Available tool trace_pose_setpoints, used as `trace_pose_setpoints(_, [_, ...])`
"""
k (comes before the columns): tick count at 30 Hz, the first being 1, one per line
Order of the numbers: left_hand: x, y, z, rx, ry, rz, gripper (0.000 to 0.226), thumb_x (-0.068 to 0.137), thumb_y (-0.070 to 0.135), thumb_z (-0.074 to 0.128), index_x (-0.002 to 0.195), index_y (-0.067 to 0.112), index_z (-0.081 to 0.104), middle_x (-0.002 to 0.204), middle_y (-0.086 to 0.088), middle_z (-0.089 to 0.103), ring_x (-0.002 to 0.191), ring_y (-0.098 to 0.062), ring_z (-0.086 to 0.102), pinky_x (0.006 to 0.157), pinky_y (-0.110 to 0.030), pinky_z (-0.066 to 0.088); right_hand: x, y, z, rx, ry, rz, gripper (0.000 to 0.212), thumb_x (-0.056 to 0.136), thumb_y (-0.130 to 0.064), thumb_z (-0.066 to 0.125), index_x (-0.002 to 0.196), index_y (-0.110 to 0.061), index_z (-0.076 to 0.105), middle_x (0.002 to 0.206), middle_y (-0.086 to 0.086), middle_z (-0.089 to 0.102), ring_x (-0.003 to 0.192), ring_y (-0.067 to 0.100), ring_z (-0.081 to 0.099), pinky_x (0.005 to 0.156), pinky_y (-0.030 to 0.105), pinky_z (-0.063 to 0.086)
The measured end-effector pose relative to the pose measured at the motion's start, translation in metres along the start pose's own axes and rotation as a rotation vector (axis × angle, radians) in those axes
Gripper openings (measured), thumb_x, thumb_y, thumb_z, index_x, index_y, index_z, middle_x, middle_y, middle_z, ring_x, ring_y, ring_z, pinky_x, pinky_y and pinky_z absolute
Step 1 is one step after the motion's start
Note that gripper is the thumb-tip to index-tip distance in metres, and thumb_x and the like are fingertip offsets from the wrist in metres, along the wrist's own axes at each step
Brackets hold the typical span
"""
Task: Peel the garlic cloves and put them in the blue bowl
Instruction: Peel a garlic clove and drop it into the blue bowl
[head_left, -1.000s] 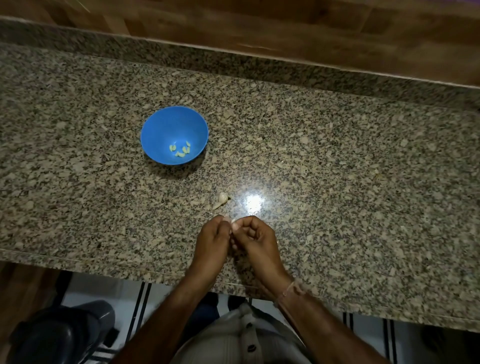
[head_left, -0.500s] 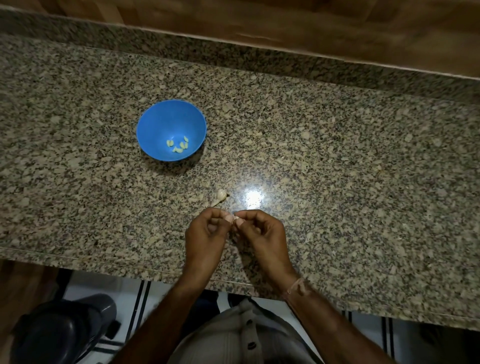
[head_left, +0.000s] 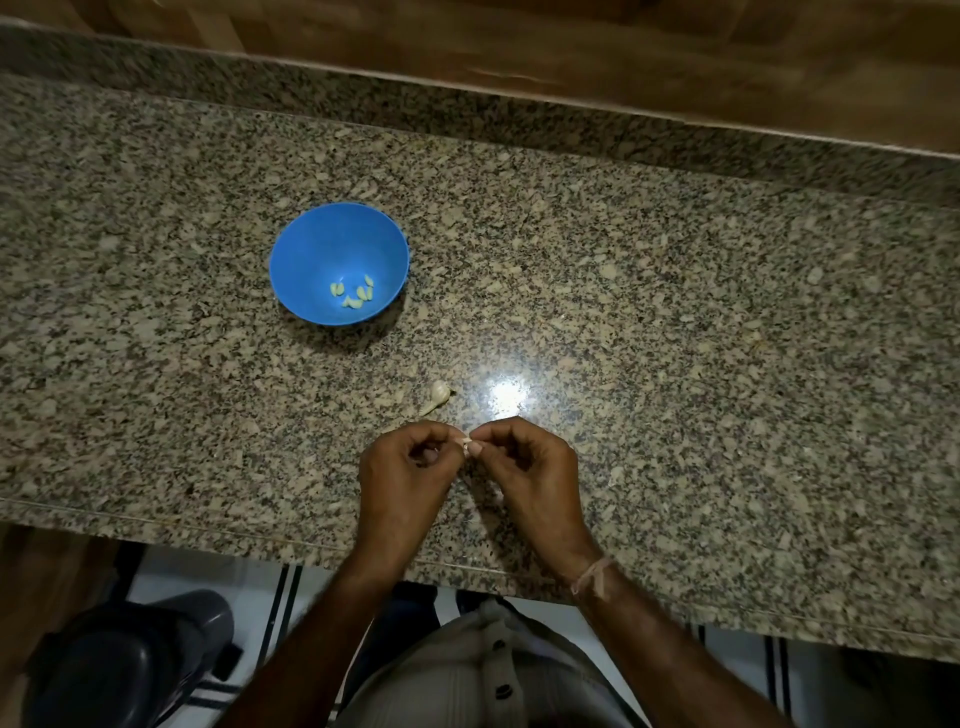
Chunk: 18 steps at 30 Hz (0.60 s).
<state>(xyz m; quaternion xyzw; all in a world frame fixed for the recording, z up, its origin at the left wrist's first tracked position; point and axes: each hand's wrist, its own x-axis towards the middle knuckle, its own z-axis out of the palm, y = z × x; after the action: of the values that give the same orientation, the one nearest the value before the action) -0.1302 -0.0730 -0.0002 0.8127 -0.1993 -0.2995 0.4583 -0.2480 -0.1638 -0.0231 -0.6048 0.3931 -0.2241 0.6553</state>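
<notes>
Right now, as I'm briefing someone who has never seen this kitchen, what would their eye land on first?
The blue bowl stands out left of centre on the granite counter, with a few peeled cloves in its bottom. Near the front edge, the left hand and right hand meet, pinching a small clove between their fingertips. Just beyond them lies an unpeeled garlic piece beside a bright glare.
</notes>
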Motion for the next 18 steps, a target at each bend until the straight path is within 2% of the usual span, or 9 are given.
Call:
trace_pose_setpoints(3, [0.0002,0.0002,-0.001,-0.032,-0.024,-0.018,0.009,0.089,0.012,0.078,0.087,0.021,0.08,0.075,0.011,0.074,0.069,-0.003,0.066,0.061,-0.01,0.048,-0.0005,-0.0005,-0.0019,0.0,0.0,0.004,0.008,0.094,-0.008,0.077,0.101,-0.011,0.08,0.096,0.001,0.08,0.095,0.021,0.076,0.088,0.047,0.062])
trace_pose_setpoints(7, [0.0006,-0.0029,0.0013,-0.08,-0.048,-0.053,0.011,0.092,0.01,0.074,0.088,0.02,0.078,0.077,0.006,0.075,0.073,-0.008,0.069,0.064,-0.015,0.051,0.0008,-0.0006,-0.0033,0.041,-0.016,0.059,0.009,0.094,-0.007,0.077,0.102,-0.009,0.08,0.097,0.003,0.08,0.096,0.023,0.077,0.089,0.043,0.063])
trace_pose_setpoints(12, [-0.0017,-0.0007,0.0047,-0.173,-0.049,-0.094,0.011,0.096,0.009,0.07,0.09,0.014,0.078,0.08,0.0,0.077,0.075,-0.014,0.072,0.067,-0.02,0.055,0.0029,0.0002,-0.0032,0.199,-0.015,0.201,0.012,0.098,-0.002,0.069,0.104,-0.006,0.079,0.095,0.013,0.08,0.086,0.022,0.075,0.078,0.033,0.063])
trace_pose_setpoints(15, [-0.0025,0.002,0.0039,-0.227,-0.07,-0.108,0.01,0.097,0.013,0.071,0.093,0.016,0.081,0.084,0.0,0.079,0.082,-0.016,0.075,0.074,-0.022,0.058,0.0037,0.0022,-0.0039,0.203,-0.004,0.199,0.012,0.099,-0.002,0.068,0.103,-0.006,0.078,0.096,0.014,0.079,0.087,0.022,0.075,0.08,0.033,0.063])
trace_pose_setpoints(18, [-0.0032,0.0042,0.004,-0.222,-0.093,-0.119,0.011,0.096,0.015,0.072,0.092,0.019,0.082,0.086,0.003,0.08,0.085,-0.015,0.076,0.08,-0.025,0.059,0.0046,0.0034,-0.0056,0.143,-0.004,0.148,0.011,0.099,-0.004,0.07,0.104,-0.008,0.078,0.099,0.009,0.08,0.096,0.027,0.076,0.089,0.041,0.064])
